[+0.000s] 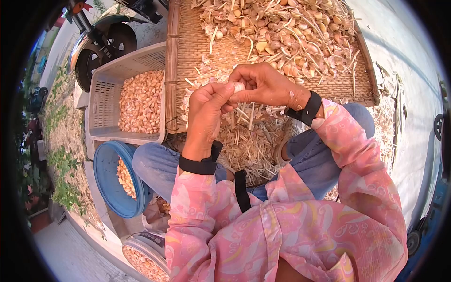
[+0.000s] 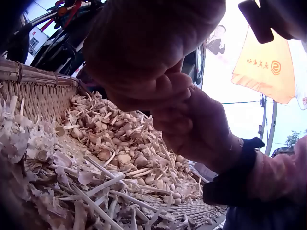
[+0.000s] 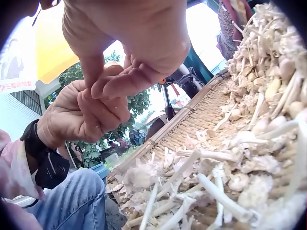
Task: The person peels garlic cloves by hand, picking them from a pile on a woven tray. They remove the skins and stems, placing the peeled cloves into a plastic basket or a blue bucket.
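Observation:
Both hands meet over the near edge of a woven tray (image 1: pixel 225 50). Between their fingertips is a small whitish garlic clove (image 1: pixel 239 87). The left hand (image 1: pixel 206 112) pinches it from the left with thumb and curled fingers; the right hand (image 1: pixel 268 85) grips it from the right. In the left wrist view the left hand (image 2: pixel 139 52) looms dark above the right hand (image 2: pixel 201 127), hiding the clove. The right wrist view has the right hand (image 3: pixel 132 43) over the left hand (image 3: pixel 81 115), fingertips touching. Loose garlic cloves (image 1: pixel 286 42) and skins are heaped on the tray.
A crate (image 1: pixel 103 110) of cloves stands left of the tray, with a blue bucket (image 1: pixel 109 176) below it and another clove-filled container (image 1: pixel 145 263) nearer. Dry stalks and skins (image 1: pixel 253 145) lie between the bent knees. A wheel (image 1: pixel 120 40) stands behind the crate.

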The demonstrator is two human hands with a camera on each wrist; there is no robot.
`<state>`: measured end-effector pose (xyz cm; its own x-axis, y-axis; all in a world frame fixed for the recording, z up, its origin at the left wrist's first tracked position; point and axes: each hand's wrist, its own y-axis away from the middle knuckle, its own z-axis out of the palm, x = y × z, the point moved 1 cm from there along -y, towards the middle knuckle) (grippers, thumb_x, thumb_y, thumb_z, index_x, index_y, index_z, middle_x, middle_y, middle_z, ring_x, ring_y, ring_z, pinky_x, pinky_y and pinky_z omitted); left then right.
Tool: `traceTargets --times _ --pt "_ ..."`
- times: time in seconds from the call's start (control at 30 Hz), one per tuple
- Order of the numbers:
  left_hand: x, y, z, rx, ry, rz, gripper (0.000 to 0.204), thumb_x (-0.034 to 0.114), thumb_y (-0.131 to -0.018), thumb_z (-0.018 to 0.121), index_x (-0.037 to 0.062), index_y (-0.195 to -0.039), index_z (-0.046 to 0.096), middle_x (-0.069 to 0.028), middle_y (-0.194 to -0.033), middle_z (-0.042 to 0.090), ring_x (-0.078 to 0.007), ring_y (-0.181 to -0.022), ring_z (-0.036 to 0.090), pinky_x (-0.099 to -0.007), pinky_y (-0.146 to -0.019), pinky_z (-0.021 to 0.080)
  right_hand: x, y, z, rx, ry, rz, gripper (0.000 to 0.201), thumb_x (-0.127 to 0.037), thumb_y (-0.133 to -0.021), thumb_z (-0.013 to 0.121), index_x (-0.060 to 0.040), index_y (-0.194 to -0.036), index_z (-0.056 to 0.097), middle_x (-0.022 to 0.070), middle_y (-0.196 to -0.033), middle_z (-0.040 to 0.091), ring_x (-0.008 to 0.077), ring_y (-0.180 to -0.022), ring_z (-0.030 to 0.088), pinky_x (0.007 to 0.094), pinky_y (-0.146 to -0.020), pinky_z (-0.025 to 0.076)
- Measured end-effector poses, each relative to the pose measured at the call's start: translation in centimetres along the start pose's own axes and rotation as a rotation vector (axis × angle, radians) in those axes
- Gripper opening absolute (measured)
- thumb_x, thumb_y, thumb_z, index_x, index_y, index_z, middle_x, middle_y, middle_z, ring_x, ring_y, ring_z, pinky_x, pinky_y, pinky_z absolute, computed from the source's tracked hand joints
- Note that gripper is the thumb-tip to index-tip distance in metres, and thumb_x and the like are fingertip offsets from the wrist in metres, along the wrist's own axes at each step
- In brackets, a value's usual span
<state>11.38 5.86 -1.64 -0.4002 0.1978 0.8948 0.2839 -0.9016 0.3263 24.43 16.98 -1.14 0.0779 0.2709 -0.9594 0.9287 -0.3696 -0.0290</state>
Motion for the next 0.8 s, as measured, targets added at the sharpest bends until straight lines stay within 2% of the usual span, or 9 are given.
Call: traceTargets --times 0.1,0.3,0.4,0.47,0.53,0.6,0.63,0.73,0.8 --pt "0.6 0.8 0.6 0.006 -0.042 0.071 0.023 0.020 -0.080 0.066 -0.0012 -0.084 0.059 -0.0057 -0.069 0.062 -0.0073 -0.057 0.055 -0.0170 -0.054 0.043 1.0 0.2 0.2 -0.024 -0.331 -0.040 0.024 -0.011 -0.079 0.068 0.0003 -0.097 0.057 0.0003 -0.084 0.058 0.0049 -0.076 0.055 0.0196 -0.063 0.045" --pt "0.5 1.2 0.9 0.003 -0.031 0.077 0.025 0.020 -0.080 0.066 -0.0027 -0.088 0.058 -0.0072 -0.071 0.062 -0.0084 -0.058 0.056 -0.0177 -0.054 0.044 1.3 0.5 0.3 -0.033 -0.357 -0.042 0.022 -0.009 -0.080 0.066 0.0000 -0.096 0.056 -0.0007 -0.083 0.058 0.0041 -0.077 0.054 0.0194 -0.063 0.044" --pt "0.1 0.8 0.3 0.044 -0.077 0.069 0.032 0.020 -0.081 0.065 -0.0040 -0.099 0.053 -0.0103 -0.083 0.061 -0.0103 -0.066 0.058 -0.0200 -0.058 0.046 0.5 0.2 0.9 0.143 -0.012 -0.078 0.031 -0.021 -0.074 0.071 0.0017 -0.089 0.056 0.0060 -0.070 0.060 0.0142 -0.060 0.058 0.0289 -0.053 0.045" --pt "-0.5 0.6 1.0 0.186 -0.191 0.117 0.039 0.020 -0.081 0.065 -0.0045 -0.107 0.049 -0.0119 -0.093 0.060 -0.0119 -0.073 0.058 -0.0220 -0.063 0.048 0.0 0.2 1.3 0.215 0.317 0.037 0.031 -0.020 -0.072 0.069 0.0029 -0.086 0.053 0.0135 -0.072 0.060 0.0261 -0.063 0.059 0.0357 -0.055 0.045" --pt "-1.4 0.0 1.2 0.080 -0.261 0.196 0.046 0.021 -0.081 0.065 -0.0047 -0.112 0.044 -0.0120 -0.098 0.057 -0.0130 -0.080 0.057 -0.0244 -0.069 0.048 0.4 0.1 1.4 0.302 0.477 0.054 0.031 -0.017 -0.070 0.065 0.0048 -0.085 0.049 0.0227 -0.074 0.059 0.0413 -0.071 0.057 0.0449 -0.059 0.044" --pt "-1.6 0.1 1.8 0.048 -0.308 0.232 0.040 0.019 -0.085 0.060 -0.0044 -0.114 0.044 -0.0102 -0.097 0.057 -0.0125 -0.087 0.055 -0.0266 -0.075 0.047 0.1 0.2 1.5 0.265 0.440 -0.051 0.032 -0.019 -0.072 0.064 0.0053 -0.087 0.049 0.0211 -0.070 0.059 0.0401 -0.069 0.058 0.0442 -0.059 0.045" --pt "-1.6 -0.2 1.5 0.038 -0.156 0.180 0.036 0.018 -0.087 0.057 -0.0041 -0.113 0.045 -0.0099 -0.096 0.057 -0.0121 -0.085 0.055 -0.0260 -0.073 0.047 -0.3 0.3 1.5 0.246 0.421 -0.103 0.033 -0.020 -0.073 0.064 0.0056 -0.088 0.050 0.0202 -0.069 0.059 0.0395 -0.069 0.059 0.0439 -0.058 0.045" --pt "-1.4 -1.1 0.3 0.035 0.258 0.004 0.027 0.018 -0.094 0.043 -0.0028 -0.109 0.051 -0.0082 -0.089 0.058 -0.0104 -0.072 0.053 -0.0221 -0.063 0.045 -0.5 0.3 0.6 0.223 0.201 -0.020 0.025 -0.020 -0.079 0.060 0.0022 -0.089 0.054 0.0165 -0.068 0.061 0.0339 -0.065 0.060 0.0391 -0.057 0.046" --pt "-1.3 -0.9 -0.1 -0.003 0.319 -0.045 0.030 0.022 -0.095 0.040 -0.0020 -0.108 0.052 -0.0071 -0.083 0.058 -0.0094 -0.065 0.051 -0.0209 -0.058 0.043 0.3 -0.1 0.3 0.279 0.066 -0.008 0.023 -0.025 -0.084 0.057 -0.0013 -0.084 0.057 0.0141 -0.069 0.062 0.0290 -0.064 0.061 0.0359 -0.055 0.046"
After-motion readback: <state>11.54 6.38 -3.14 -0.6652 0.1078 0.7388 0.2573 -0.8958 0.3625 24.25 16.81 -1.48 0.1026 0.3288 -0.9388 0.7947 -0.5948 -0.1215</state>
